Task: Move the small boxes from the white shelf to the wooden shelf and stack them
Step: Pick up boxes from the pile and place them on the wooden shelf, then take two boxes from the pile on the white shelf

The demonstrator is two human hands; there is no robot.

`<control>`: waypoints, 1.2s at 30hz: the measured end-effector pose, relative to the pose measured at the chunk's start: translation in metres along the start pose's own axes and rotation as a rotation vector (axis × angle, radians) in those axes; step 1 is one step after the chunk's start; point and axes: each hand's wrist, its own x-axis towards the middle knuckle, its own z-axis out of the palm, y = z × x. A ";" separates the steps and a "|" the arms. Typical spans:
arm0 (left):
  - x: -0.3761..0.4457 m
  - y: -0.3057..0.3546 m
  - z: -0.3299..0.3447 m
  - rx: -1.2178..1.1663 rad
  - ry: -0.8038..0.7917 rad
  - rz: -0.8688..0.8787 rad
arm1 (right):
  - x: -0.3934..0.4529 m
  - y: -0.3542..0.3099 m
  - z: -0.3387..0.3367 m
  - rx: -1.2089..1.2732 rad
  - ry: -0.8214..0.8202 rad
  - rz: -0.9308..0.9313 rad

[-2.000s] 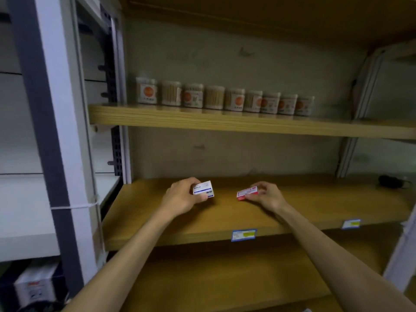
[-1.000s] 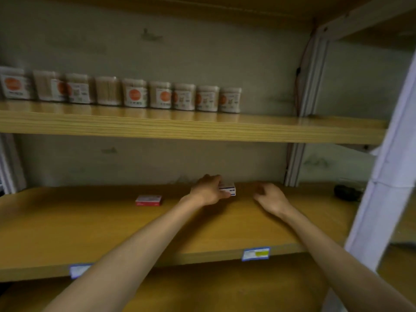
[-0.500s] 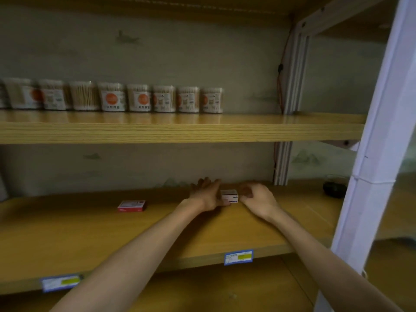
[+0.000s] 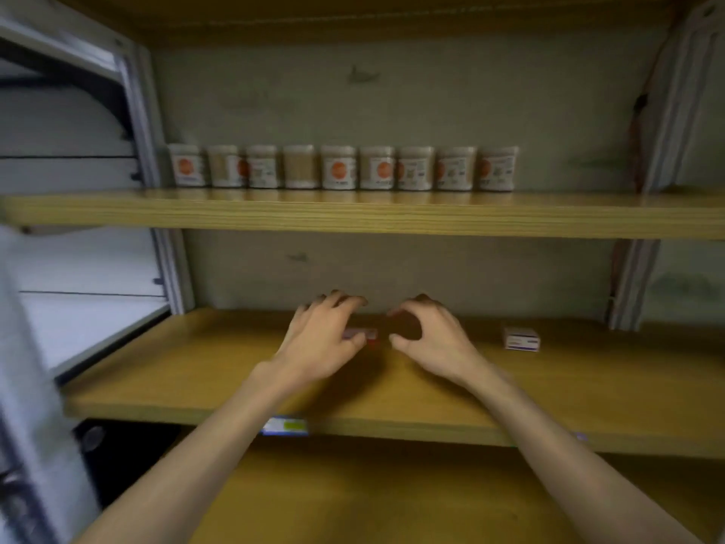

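Observation:
A small red box lies on the middle wooden shelf, mostly hidden under my left hand. My left hand curls over the box, with the thumb on its front edge and the fingers arched over its back. Just right of the box, my right hand hovers with thumb and fingers curved apart in a C, holding nothing. A small white box sits alone on the same shelf, farther right, apart from both hands.
A row of several cotton-swab jars stands on the upper wooden shelf. The white shelf unit adjoins on the left, behind a grey-white post. Price tags hang on the shelf's front edge. Another wooden shelf lies below.
Both hands let go of the white box and moved left to the red box. My view swung left, bringing the white shelf back into sight.

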 end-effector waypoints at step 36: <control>-0.318 -0.537 -0.223 0.002 0.119 -0.376 | 0.070 -0.574 0.339 0.262 -0.125 -0.386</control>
